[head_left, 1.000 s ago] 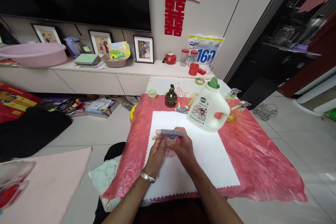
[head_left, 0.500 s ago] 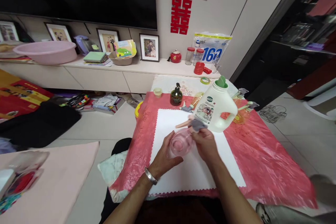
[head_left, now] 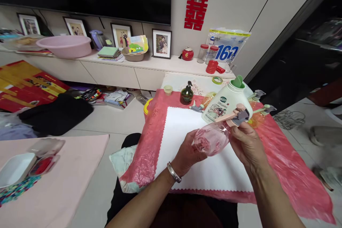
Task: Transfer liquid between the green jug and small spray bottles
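A clear pink spray bottle (head_left: pixel 213 138) is held tilted on its side above a white mat (head_left: pixel 184 174). My left hand (head_left: pixel 189 151) is wrapped round its base end. Up at the neck, my right hand (head_left: pixel 247 142) grips the grey and pink spray head (head_left: pixel 236 115). Just behind the bottle stands a large white detergent jug (head_left: pixel 227 99) with a green cap sitting askew in its mouth. A dark green pump bottle (head_left: pixel 186 94) stands behind the mat, and another spray bottle (head_left: pixel 204 103) lies on its side near it.
Two more spray bottles (head_left: pixel 259 115) stand right of the jug. A small pale cup (head_left: pixel 168 89) and a roll of green tape (head_left: pixel 217 80) sit at the table's back. The red plastic-covered table (head_left: pixel 291 171) extends right. A pink side table (head_left: pixel 66 171) is at left.
The pink spray bottle has turned so its spray head points right and its side shows. My hands have moved right in view, and the camera has shifted, moving the scene right.
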Demonstrator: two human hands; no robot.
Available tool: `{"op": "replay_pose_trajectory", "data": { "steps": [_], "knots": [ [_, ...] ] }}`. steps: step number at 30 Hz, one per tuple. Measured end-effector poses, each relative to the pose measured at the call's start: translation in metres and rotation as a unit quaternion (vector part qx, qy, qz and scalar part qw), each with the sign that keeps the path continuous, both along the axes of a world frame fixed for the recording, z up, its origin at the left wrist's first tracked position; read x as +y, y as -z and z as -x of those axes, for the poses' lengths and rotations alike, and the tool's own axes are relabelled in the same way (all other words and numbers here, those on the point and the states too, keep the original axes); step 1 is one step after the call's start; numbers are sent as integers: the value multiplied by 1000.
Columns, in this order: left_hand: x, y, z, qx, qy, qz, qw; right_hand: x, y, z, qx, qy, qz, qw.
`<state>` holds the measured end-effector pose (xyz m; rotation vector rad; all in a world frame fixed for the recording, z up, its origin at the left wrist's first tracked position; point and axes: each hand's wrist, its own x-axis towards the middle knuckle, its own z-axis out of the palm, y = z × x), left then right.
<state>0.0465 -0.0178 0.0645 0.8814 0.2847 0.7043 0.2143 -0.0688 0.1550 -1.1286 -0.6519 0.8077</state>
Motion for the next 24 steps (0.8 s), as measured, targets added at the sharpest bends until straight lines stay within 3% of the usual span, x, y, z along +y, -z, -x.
{"op": "replay_pose_trajectory", "data": {
  "steps": [4,7,10,13,16,20,24],
  "knots": [
    [4,11,4,124,0,-149,981,-24,-19,-21,-55,74,6,996],
    [12,26,12,236,-61,-320,915,-48,-33,-55,-98,161,14,982],
    [18,46,19,306,-78,-445,838,-69,-35,-101,-135,233,42,962],
    [17,64,20,351,-85,-516,777,-81,-21,-150,-174,287,76,939],
    [13,75,18,362,-104,-564,735,-87,1,-192,-192,319,99,923],
    [10,75,17,362,-111,-598,707,-90,28,-227,-202,344,120,909],
    [11,72,18,370,-106,-613,690,-88,42,-241,-224,317,128,913]
  ]
}}
